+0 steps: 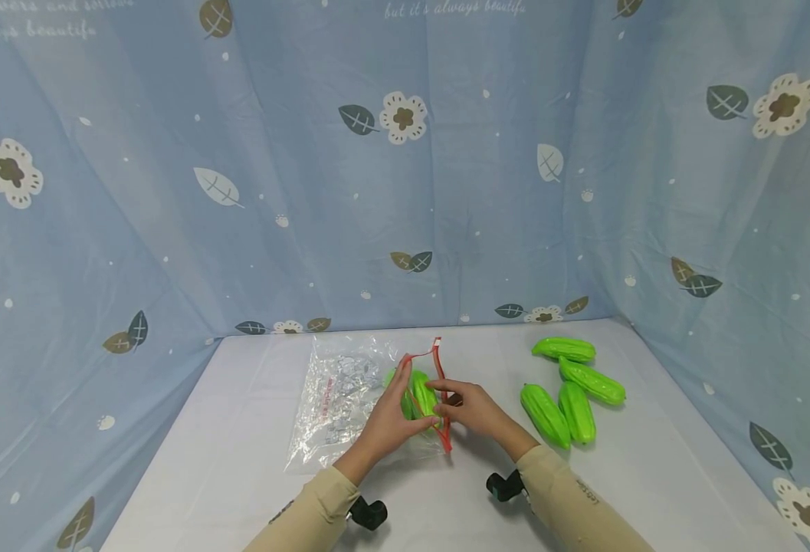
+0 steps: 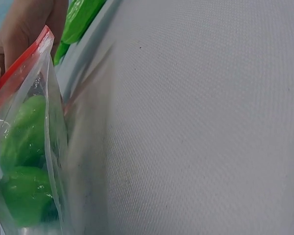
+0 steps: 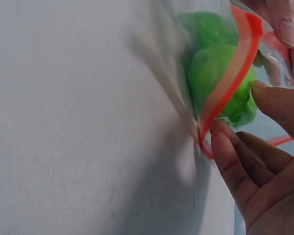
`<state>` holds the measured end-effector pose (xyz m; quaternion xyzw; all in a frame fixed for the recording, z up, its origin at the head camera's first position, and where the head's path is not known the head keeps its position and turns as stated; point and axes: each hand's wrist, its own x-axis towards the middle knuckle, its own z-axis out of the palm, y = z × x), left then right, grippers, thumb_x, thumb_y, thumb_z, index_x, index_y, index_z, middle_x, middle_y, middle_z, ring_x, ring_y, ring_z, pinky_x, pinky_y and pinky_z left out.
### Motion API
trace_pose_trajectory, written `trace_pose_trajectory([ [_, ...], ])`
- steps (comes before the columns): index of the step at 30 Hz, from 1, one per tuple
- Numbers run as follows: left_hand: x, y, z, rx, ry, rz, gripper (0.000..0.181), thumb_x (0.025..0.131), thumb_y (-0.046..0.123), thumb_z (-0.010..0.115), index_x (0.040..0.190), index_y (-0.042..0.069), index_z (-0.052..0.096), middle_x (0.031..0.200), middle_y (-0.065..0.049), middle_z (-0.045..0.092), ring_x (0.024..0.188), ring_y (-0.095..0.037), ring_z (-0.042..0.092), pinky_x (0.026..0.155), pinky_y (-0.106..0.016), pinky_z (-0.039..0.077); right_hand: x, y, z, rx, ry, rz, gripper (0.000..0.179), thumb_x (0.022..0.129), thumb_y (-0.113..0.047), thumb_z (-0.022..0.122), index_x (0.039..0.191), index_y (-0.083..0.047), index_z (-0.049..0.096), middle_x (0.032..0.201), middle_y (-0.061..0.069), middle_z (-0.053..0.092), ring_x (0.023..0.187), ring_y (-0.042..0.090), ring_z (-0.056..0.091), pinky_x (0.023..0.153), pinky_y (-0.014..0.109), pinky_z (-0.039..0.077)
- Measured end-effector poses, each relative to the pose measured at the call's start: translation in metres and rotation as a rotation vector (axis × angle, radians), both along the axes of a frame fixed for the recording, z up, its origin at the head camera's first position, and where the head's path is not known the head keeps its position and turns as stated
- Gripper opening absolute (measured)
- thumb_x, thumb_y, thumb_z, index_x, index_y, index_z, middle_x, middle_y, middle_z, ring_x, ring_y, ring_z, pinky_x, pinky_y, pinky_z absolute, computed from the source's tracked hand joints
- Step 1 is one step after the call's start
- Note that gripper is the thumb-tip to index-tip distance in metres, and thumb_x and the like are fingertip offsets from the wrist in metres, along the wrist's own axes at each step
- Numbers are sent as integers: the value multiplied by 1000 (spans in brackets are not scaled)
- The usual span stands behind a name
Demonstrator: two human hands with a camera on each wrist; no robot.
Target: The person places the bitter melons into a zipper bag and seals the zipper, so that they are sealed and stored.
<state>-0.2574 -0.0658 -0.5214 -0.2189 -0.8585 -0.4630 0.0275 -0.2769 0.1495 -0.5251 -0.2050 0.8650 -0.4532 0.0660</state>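
Observation:
A clear zip bag (image 1: 336, 399) with a red-edged mouth lies on the table, its mouth standing up and spread toward the right. My left hand (image 1: 385, 420) holds the bag at its mouth, fingers up on the far side and thumb near. Inside the bag, two glossy, ridged green cucumber-like vegetables show through the film, one lower (image 2: 27, 196) and one upper (image 2: 27, 127) in the left wrist view. At the mouth, my right hand (image 1: 477, 410) has its thumb and fingertips around the outer end of one green vegetable (image 3: 220, 78), close to the red rim.
Several more green vegetables (image 1: 577, 410) lie grouped on the white table (image 1: 239, 460), right of my right hand. A blue curtain (image 1: 487, 192) with leaf and flower prints hangs behind and at both sides. Black camera mounts (image 1: 368, 514) stick out below the wrists.

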Motion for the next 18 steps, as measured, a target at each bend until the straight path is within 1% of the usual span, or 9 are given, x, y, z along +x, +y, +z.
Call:
trace_pose_trajectory([
  [2, 0, -1, 0, -2, 0, 0, 108, 84, 34, 85, 163, 5, 17, 171, -5, 10, 154, -27, 18, 118, -54, 31, 0, 1, 0, -3, 8, -9, 43, 96, -18, 72, 138, -18, 65, 121, 13, 69, 98, 24, 69, 70, 32, 58],
  [8, -1, -1, -1, 3, 2, 7, 109, 83, 37, 85, 163, 6, 18, 171, 1, 10, 153, -28, 20, 117, -54, 33, 0, 7, -1, -10, -10, -37, 42, 97, -21, 72, 138, -22, 65, 124, 13, 69, 99, 22, 69, 73, 31, 59],
  [13, -2, -1, -2, -10, 12, 10, 109, 82, 37, 86, 162, 4, 19, 171, -3, 11, 153, -29, 21, 117, -55, 33, 3, 15, 1, -13, -8, -59, 42, 97, -23, 71, 139, -23, 65, 130, 8, 67, 98, 20, 69, 73, 32, 59],
  [15, -2, -1, -2, -15, 11, 10, 110, 82, 36, 86, 162, 4, 19, 171, -4, 12, 153, -29, 21, 118, -54, 32, 4, 19, 1, -6, 4, -69, 41, 98, -22, 70, 139, -23, 65, 134, 7, 66, 97, 19, 69, 73, 32, 59],
  [18, -3, -1, -2, -17, 10, 9, 110, 82, 35, 86, 162, 5, 19, 171, -6, 13, 153, -28, 20, 118, -53, 31, 6, 27, 1, 5, 28, -88, 40, 98, -21, 69, 139, -23, 65, 134, 8, 66, 97, 18, 69, 73, 31, 58],
])
